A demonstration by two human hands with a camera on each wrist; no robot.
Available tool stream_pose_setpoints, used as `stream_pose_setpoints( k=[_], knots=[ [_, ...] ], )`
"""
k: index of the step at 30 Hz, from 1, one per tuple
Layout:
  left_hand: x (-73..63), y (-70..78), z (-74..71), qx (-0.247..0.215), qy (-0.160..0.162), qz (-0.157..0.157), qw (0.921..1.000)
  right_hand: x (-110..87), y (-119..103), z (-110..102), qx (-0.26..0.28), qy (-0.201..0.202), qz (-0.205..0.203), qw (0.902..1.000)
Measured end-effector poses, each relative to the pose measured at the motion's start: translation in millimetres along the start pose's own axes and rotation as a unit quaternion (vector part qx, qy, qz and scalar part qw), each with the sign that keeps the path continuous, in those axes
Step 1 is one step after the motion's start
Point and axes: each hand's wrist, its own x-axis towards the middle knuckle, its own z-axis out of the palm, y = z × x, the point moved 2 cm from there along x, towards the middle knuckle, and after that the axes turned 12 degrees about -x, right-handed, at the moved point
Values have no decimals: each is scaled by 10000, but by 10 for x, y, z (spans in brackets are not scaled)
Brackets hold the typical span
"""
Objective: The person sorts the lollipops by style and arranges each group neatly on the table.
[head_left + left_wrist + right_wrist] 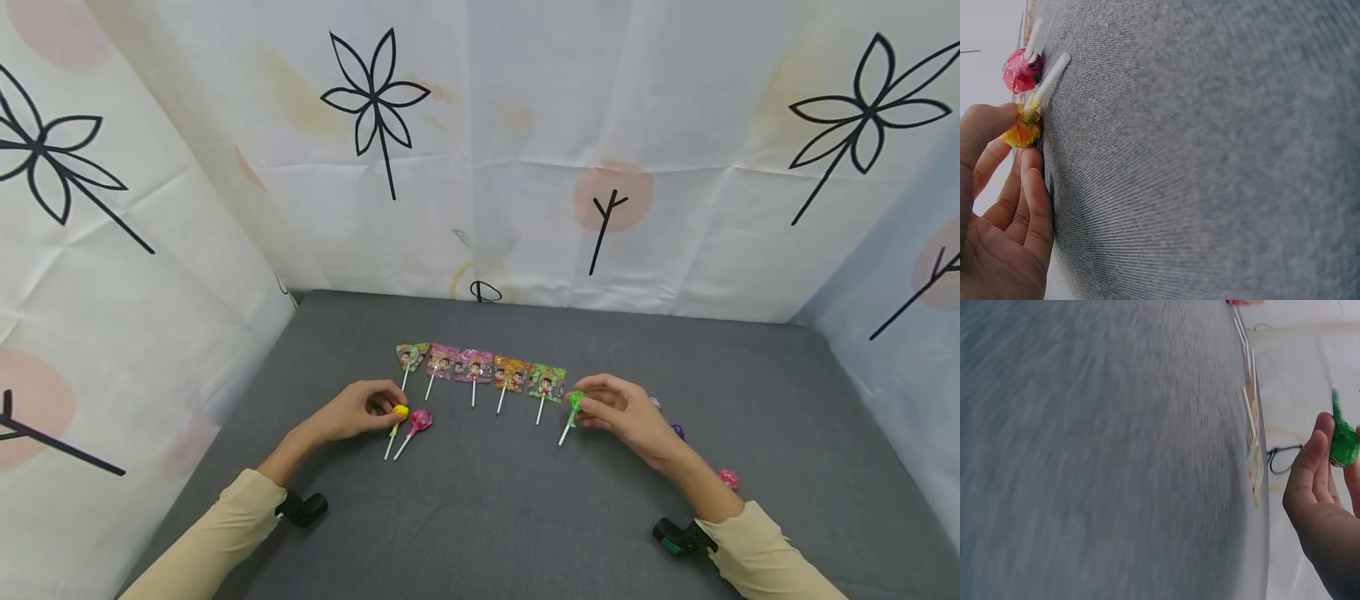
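Observation:
My left hand (365, 407) pinches the yellow head of a lollipop (401, 412) low over the grey cloth, its white stick pointing toward me. Right beside it lies a pink lollipop (422, 419), also seen as a red-pink wrapped ball (1022, 72) in the left wrist view. My right hand (622, 410) holds a green lollipop (576, 400) by its wrapped head, with thumb and fingers around it. In the right wrist view the green lollipop (1344, 445) shows above the cloth. Near that hand is the green flat-packet lollipop (547, 382) at the row's right end.
A slanting row of flat-packet lollipops, including an orange one (511, 374) and a pink one (474, 366), lies across the grey table (480, 517). Partly behind my right arm are a purple lollipop (678, 431) and a pink-red one (727, 478). White printed curtains (510, 108) stand behind.

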Motion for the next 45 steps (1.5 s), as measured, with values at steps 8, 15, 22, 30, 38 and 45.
stream_pose_setpoints(
  k=[8, 15, 22, 30, 38, 45],
  knots=[
    [22, 12, 5, 23, 13, 30, 10000, 149, -55, 280, -246, -172, -223, 9993],
    [29, 13, -1, 74, 24, 10, 10000, 278, -142, 592, -253, -336, -312, 9986],
    [28, 31, -7, 70, 23, -24, 10000, 373, -205, 865, -166, -354, -306, 9988],
    [16, 26, -5, 35, 1, -22, 10000, 472, -182, 1172, -64, -620, -224, 9978],
    [14, 19, 2, 69, 24, -89, 9999, 609, -148, 1463, -265, -697, -290, 9968],
    [14, 20, 1, 17, 35, -78, 10000, 706, -166, 1584, -562, -566, -383, 9961]
  ],
)
